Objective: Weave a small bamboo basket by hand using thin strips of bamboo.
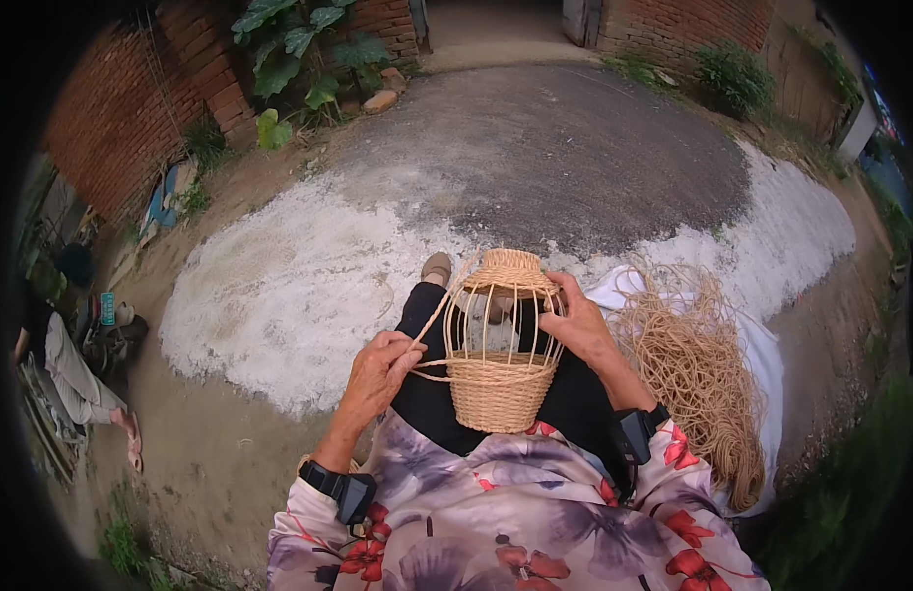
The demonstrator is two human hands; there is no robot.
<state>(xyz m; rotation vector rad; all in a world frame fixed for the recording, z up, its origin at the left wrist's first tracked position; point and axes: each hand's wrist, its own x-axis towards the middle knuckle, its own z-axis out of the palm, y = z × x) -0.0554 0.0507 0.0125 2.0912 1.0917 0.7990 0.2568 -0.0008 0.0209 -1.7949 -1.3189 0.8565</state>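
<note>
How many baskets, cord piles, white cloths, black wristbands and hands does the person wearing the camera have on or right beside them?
Basket: 1
Cord pile: 1
White cloth: 1
Black wristbands: 2
Hands: 2
Total: 7

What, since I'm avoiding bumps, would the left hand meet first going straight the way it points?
Probably the basket, on its left side, though depth is unclear: the left hand might pass above it.

Open space left, rope heap [685, 360] right
</note>
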